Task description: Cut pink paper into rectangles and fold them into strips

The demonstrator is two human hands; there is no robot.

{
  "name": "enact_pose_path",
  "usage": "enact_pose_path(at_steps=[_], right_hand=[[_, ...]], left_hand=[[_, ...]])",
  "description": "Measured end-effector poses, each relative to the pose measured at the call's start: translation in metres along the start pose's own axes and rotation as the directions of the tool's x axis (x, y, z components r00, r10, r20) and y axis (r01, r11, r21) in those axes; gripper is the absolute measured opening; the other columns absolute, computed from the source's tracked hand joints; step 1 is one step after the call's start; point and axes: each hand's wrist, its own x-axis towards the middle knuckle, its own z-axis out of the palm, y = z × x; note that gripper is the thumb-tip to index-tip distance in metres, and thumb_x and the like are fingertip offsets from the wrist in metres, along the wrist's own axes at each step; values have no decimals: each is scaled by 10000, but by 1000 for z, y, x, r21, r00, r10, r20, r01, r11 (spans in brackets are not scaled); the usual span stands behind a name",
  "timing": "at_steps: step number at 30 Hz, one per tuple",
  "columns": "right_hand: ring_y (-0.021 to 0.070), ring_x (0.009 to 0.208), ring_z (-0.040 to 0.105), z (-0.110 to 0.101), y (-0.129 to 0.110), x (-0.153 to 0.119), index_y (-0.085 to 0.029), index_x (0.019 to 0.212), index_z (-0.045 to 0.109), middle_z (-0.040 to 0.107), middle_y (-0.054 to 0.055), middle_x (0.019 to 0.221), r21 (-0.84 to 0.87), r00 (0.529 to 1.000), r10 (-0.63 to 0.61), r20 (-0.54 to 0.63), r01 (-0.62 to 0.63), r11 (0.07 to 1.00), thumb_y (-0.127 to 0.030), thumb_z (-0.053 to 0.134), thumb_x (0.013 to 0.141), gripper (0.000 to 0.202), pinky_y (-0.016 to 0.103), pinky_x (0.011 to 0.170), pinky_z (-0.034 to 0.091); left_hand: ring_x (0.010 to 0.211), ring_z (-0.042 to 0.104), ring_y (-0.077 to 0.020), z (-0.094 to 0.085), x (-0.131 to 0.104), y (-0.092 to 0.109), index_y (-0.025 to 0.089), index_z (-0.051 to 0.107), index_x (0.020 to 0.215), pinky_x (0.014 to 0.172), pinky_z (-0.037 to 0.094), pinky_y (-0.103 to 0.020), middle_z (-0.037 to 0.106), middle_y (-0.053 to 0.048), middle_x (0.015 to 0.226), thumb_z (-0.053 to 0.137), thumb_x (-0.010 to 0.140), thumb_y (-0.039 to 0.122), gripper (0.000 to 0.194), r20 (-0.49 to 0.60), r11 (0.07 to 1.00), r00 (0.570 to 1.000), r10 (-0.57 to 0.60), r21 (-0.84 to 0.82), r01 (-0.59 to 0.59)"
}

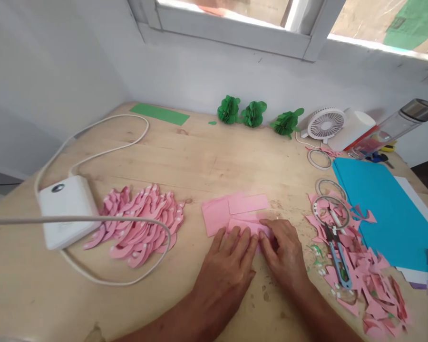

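"What's on your left?"

"A white power bank, then curved pink cutouts."

"Your hands?"

"Mid-table, my left hand lies open on pink paper pieces. My right hand touches their right edge, fingers bent; whether it pinches, I can't tell. Blue-handled snips lie beyond."

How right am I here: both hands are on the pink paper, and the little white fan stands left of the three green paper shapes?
Not quite: the head view shows the little white fan right of the three green paper shapes, not left. The left hand and right hand are indeed on the pink paper.
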Motion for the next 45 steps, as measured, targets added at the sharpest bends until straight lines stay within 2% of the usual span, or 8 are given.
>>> enact_pose_path(at_steps=[3, 11, 19, 32, 45], right_hand=[[225, 858, 540, 0, 0, 0, -197, 1071, 586, 651, 54, 895, -10, 1000, -13, 6, 13, 1000, -195, 493, 913, 183, 385, 793, 414], [226, 885, 558, -1, 3, -1, -200, 1075, 574, 651, 61, 930, -42, 998, -59, 17, 59, 997, -186, 489, 919, 178, 387, 801, 425], [225, 890, 580, -2, 4, -1, -207, 1101, 586, 654, 67, 938, -41, 997, -76, 17, 76, 996, -155, 475, 910, 227, 397, 795, 454], [225, 897, 556, -2, 3, -1, -182, 1107, 576, 637, 76, 933, -48, 995, -99, 6, 100, 994, -134, 487, 908, 224, 398, 805, 450], [227, 868, 576, 0, 5, -1, -202, 1102, 601, 647, 72, 911, -52, 996, -86, 12, 87, 995, -164, 479, 902, 237, 403, 781, 457]], left_hand=[[1244, 481, -296, 2, 0, -1, 159, 497, 1335, 1058, 307, -491, 551, -103, 1352, 484, 919, 369, 466, 31, 1000, 1000, 3, -13, -2], [1285, 445, -288, 3, 1, -4, 178, 512, 1316, 1084, 294, -468, 534, -73, 1377, 516, 899, 419, 482, 4, 1000, 1000, -17, -25, 17], [1297, 442, -304, -3, 4, -9, 159, 474, 1352, 1067, 322, -488, 513, -96, 1397, 482, 919, 391, 492, 60, 999, 998, 24, -47, -21], [1289, 459, -311, -3, 4, -9, 151, 491, 1337, 1058, 340, -482, 514, -86, 1401, 443, 937, 387, 467, 46, 999, 999, 24, -41, -22], [1315, 433, -302, -1, 4, -9, 168, 490, 1342, 1066, 344, -487, 494, -93, 1417, 480, 918, 372, 471, 80, 997, 997, 2, -76, 4]])
